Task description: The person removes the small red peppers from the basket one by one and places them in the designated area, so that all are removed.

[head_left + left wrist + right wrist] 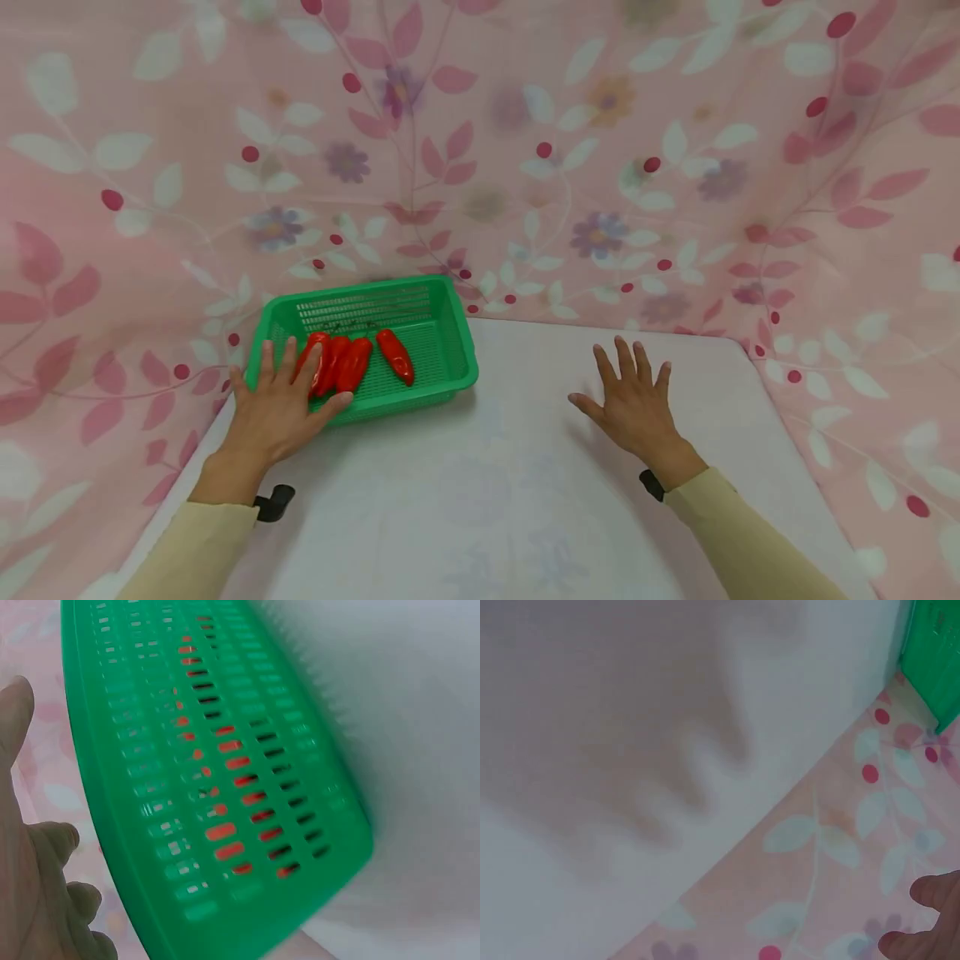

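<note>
A green plastic basket [408, 404] with slotted walls stands at the left of the white table, holding several red peppers [396, 357]. My left hand [277, 412] is spread over the basket's near left corner, fingers straight, and holds nothing; whether it touches the rim I cannot tell. In the left wrist view, part of that hand [37, 847] appears beside the basket wall [172, 787], with red showing through the slots. To the right, my right hand [633, 408] hovers above the table, fingers spread, with nothing in it. Its fingertips [930, 892] show at the right wrist view's corner.
The white table [480, 483] extends in front of and between the hands. Behind it hangs a pink floral cloth [510, 167], which also runs down both sides. A dark band [276, 503] sits at the left wrist. The right hand casts a shadow on the table.
</note>
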`<state>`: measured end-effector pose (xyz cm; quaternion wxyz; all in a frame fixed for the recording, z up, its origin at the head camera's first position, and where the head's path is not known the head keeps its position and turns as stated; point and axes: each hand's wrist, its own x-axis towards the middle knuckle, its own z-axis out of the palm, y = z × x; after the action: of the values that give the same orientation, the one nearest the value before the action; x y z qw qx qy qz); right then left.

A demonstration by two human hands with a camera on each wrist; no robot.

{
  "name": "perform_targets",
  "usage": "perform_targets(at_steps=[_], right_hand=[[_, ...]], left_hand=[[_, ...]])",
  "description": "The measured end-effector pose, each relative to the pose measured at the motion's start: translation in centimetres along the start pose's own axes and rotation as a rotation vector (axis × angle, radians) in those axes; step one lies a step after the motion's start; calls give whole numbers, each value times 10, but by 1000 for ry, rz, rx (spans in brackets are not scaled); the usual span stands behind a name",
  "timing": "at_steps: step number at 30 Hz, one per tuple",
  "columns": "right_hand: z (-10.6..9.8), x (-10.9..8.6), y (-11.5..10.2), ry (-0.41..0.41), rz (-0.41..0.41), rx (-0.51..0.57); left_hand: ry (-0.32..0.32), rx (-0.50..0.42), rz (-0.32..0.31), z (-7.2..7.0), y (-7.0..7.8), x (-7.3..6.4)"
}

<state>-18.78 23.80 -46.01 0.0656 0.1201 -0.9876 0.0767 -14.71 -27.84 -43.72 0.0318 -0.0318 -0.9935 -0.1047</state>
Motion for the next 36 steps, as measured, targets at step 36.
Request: perform_targets(at_steps=[36], right_hand=[[13, -32, -84, -115, -51, 158]], left_hand=[[-156, -168, 149, 29, 47, 13]])
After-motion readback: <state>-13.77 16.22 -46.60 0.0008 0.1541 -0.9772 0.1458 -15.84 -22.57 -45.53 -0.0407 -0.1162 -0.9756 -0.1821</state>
